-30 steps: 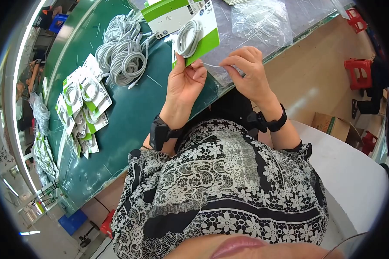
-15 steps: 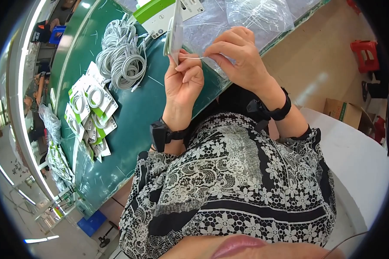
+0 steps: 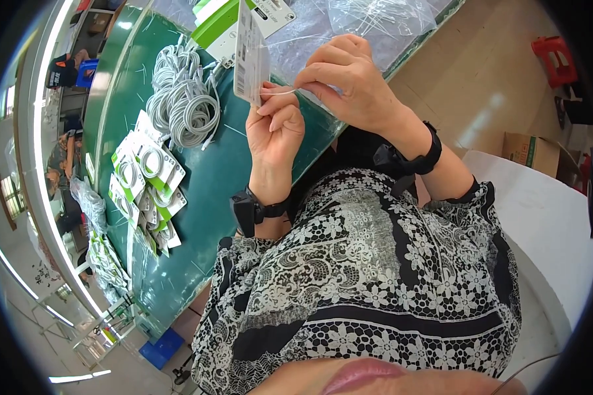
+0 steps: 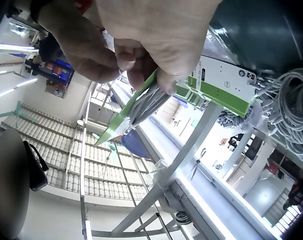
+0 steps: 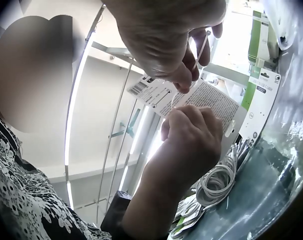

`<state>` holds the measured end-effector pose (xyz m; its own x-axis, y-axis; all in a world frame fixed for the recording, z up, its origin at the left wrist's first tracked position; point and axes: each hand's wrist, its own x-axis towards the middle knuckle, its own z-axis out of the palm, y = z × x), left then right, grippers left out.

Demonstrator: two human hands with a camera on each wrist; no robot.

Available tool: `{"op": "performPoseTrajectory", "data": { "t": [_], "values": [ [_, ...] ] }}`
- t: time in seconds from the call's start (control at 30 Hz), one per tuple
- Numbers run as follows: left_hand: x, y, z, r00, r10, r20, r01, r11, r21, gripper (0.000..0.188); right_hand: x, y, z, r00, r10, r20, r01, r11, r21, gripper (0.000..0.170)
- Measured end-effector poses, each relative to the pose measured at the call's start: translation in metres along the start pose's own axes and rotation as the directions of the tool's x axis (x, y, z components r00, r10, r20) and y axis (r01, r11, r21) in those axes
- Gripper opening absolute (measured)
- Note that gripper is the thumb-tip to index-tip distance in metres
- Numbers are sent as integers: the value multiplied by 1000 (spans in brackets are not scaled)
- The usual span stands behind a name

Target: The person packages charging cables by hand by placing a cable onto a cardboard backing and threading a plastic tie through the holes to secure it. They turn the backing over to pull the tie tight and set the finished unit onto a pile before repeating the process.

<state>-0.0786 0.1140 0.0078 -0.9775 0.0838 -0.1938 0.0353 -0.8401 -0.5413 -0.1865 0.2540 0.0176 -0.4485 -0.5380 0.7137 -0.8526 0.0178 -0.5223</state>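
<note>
My left hand grips the lower edge of a printed white-and-green packaging card, which stands nearly edge-on in the head view. A coiled grey cable lies against the card's front in the left wrist view. The right wrist view shows the card's text-covered back, with two thin white ties across it. My right hand, just right of the card, pinches a thin white cable tie between thumb and fingertips. That tie runs to the card beside the left fingers.
Loose coiled grey cables lie on the green table. Nearer the left edge is a pile of carded cables. More flat cards lie behind my hands, with a clear bag of white ties at the back right.
The card has turned from showing its coil side to edge-on, with its printed back now showing. My right hand has come closer to the left, still pinching the tie.
</note>
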Motion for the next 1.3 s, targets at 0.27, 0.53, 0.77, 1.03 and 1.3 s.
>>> {"op": "performPoseTrajectory", "data": {
  "t": [0.27, 0.53, 0.77, 1.03, 1.3],
  "values": [
    [-1, -2, -2, 1000, -5, -27, 5, 1000, 1, 16, 0, -3, 0, 1000, 8, -15, -8, 1000, -4, 13],
    [3, -6, -17, 975, 214, 61, -216, 851, 478, 37, -2, -4, 6, 990, 114, -77, -109, 992, 71, 14],
    [8, -7, -21, 937, 350, 12, -288, 749, 596, 39, -12, 0, 8, 979, 200, 25, -200, 947, 250, 17],
    [8, -9, -20, 949, 312, 40, -272, 752, 600, 36, -14, 6, 7, 985, 171, -38, -149, 935, 321, 25],
    [5, -5, -21, 957, 287, 31, -254, 784, 566, 33, -16, 6, -1, 974, 198, 105, -221, 929, 297, 28]
  ]
}}
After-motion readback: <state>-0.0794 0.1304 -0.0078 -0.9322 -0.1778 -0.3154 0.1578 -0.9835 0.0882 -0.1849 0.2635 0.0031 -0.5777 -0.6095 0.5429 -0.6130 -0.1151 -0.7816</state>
